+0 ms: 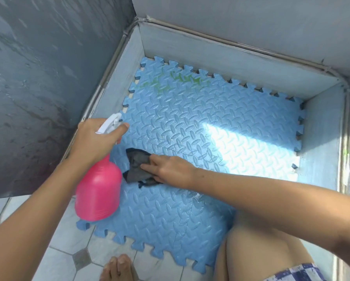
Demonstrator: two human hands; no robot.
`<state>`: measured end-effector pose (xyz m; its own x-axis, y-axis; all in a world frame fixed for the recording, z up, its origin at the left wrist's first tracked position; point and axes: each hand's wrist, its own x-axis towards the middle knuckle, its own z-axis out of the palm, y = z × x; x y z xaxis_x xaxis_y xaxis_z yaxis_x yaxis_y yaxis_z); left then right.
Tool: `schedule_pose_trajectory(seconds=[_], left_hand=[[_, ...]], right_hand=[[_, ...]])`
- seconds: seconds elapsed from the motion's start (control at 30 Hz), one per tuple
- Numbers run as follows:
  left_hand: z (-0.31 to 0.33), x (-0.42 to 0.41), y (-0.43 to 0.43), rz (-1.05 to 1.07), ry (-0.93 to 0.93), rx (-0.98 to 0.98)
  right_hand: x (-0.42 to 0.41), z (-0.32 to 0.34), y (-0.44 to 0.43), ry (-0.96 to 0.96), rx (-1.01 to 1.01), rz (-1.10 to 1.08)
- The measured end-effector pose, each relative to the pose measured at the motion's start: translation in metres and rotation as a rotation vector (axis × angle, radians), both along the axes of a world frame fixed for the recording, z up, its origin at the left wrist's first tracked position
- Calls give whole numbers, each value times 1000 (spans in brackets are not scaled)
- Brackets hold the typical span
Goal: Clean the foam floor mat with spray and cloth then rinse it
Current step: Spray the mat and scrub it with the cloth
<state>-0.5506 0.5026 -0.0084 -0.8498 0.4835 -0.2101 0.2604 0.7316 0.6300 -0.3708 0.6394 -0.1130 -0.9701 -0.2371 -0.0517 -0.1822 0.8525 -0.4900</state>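
A blue foam mat (pixel 190 122) with jigsaw edges lies on the floor in a corner. Its far and side edges sit close against a low pale wall (pixel 230 59), and its near edge overlaps the tiled floor (pixel 64 246). A smear of green stain (pixel 178 80) marks the mat near its far edge, and a bright patch of sunlight (pixel 241 142) falls across its right half.

The left hand (pixel 95 140) has a closed grip around the neck of a pink spray bottle (pixel 98 191). The fingers are curled over the white trigger head, which points out across the mat. The bottle hangs tilted above the mat's left edge, with its base over the near left corner.

The right hand (pixel 170 169) reaches in from the right and rests on a dark grey cloth (pixel 135 167), which lies crumpled on the mat just beside the bottle. Its fingers lie nearly straight on top of the cloth and press it down, so the grip looks open and flat. The thumb is hidden under the hand, so it may be tucked round a fold.

A dark grey wall (pixel 38 78), streaked and blotchy, rises on the left. At the bottom, a bare foot (pixel 117 268) stands on the tiles just off the mat. A bent knee (pixel 261 250) is over the mat's near right corner, with blue and white checked shorts (pixel 299 273) below it.
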Motion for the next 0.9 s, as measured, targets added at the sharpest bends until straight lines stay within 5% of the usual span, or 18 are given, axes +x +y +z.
schedule_pose_trajectory(seconds=[0.1, 0.33, 0.4, 0.5, 0.63, 0.7, 0.83, 0.9], left_hand=[[-3, 2, 5, -23, 1, 7], [-13, 3, 5, -41, -24, 21], [-15, 3, 7, -55, -41, 18], [-16, 4, 12, -74, -56, 16], [-15, 6, 13, -99, -56, -5], [-13, 6, 12, -94, -58, -10], [-8, 2, 7, -75, -71, 7], [-8, -2, 5, -52, -80, 10]], right_hand=[[2, 7, 60, 41, 56, -76], [25, 6, 211, -121, 127, -1361], [32, 4, 195, -104, 167, -1337], [39, 6, 135, -40, 160, -1009], [53, 12, 53, -100, -87, -334], [52, 14, 36, -206, -257, -163], [39, 25, 55, -276, -689, -482], [37, 27, 93, -254, -659, -772]])
